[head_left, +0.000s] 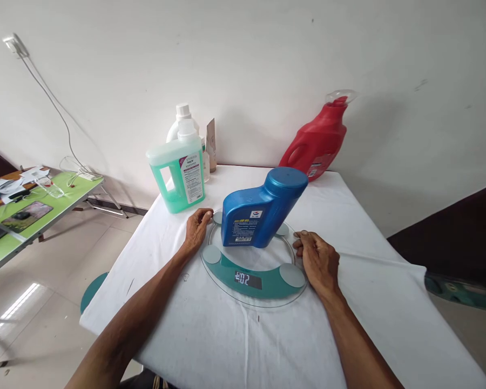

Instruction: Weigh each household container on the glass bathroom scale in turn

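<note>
A round glass scale (pixel 251 282) lies on the white tablecloth, its digital display lit. A blue plastic bottle (pixel 260 210) with a wide blue cap stands on the scale. My left hand (pixel 197 229) pinches the scale's left rim with closed fingers. My right hand (pixel 318 259) grips the right rim. Neither hand touches the blue bottle.
A green liquid jug (pixel 179 172) with a white cap stands at the back left of the table (pixel 360 302), a white bottle and a small tube behind it. A red detergent bottle (pixel 318 141) leans on the wall. A green side table (pixel 32 213) with papers stands left.
</note>
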`<state>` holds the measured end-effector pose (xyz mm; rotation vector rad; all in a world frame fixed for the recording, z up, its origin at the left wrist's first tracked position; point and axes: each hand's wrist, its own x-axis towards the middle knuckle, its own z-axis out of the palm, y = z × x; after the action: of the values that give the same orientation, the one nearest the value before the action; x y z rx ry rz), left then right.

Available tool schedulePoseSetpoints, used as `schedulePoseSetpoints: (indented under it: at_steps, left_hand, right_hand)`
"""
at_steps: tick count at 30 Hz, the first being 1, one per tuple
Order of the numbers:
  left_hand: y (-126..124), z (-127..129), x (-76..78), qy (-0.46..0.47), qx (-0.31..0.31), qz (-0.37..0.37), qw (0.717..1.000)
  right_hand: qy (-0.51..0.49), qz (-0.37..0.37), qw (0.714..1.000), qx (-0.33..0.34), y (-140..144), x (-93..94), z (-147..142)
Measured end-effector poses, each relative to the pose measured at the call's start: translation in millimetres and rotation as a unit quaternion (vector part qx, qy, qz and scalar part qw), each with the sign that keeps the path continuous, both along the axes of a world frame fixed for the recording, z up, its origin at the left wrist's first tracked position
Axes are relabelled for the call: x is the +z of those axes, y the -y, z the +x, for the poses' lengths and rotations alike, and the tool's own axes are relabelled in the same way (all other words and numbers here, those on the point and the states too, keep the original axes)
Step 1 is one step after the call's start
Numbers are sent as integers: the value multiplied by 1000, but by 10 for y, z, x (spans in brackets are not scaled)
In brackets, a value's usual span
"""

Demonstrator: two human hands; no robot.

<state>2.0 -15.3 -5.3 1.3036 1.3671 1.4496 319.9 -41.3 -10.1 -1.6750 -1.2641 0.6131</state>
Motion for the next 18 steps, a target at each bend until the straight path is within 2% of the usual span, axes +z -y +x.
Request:
schedulePoseSetpoints:
  at_steps: [18]
  left_hand:
    - [-18,-22,-52,-18,-7,7,1000]
  right_hand:
    - [12,-17,1000,12,19,10,12]
